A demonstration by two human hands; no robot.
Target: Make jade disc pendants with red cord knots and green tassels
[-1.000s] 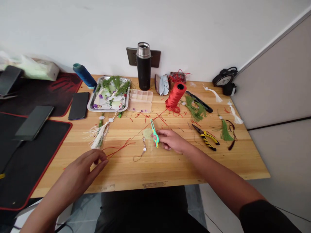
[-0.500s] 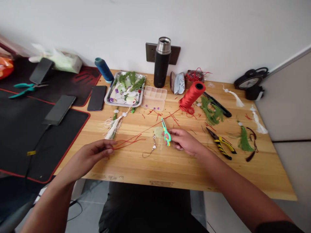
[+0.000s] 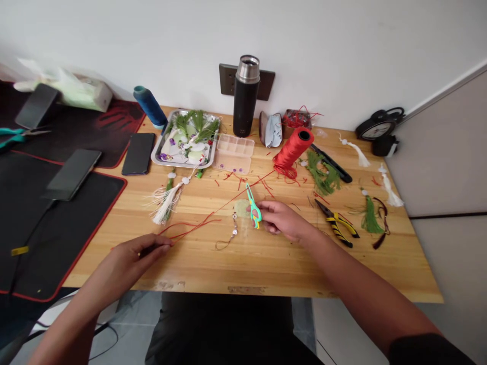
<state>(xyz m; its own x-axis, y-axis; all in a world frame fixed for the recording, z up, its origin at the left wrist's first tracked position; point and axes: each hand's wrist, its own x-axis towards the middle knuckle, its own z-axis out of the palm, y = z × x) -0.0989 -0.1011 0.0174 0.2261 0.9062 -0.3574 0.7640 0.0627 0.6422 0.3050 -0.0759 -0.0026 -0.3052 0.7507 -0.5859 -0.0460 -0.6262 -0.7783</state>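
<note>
Red cord (image 3: 207, 219) is pinched between the thumb and fingers of my left hand (image 3: 140, 253), low over the table's front left. From there the cord stretches up and right to a large red spool (image 3: 294, 149). My right hand (image 3: 279, 218) is closed on small turquoise scissors (image 3: 253, 207), whose blades point away from me, close to the stretched cord. Just left of the scissors lies a beaded strand with a thin loop (image 3: 234, 232). Beside it is a pale green round patch (image 3: 242, 208). Short red cord scraps are scattered beyond the scissors.
A metal tray (image 3: 154, 157) holds green tassels and beads, beside a clear compartment box (image 3: 236, 147). An uncapped black flask (image 3: 245, 104) stands behind. Yellow-black pliers (image 3: 337, 223) and tassels lie at right. A phone (image 3: 139, 153) and blue thread spool (image 3: 150, 107) are left.
My left hand has drawn the red cord toward me and slightly left. My right hand still holds the scissors near the same spot. The view has shifted a little to the right.
</note>
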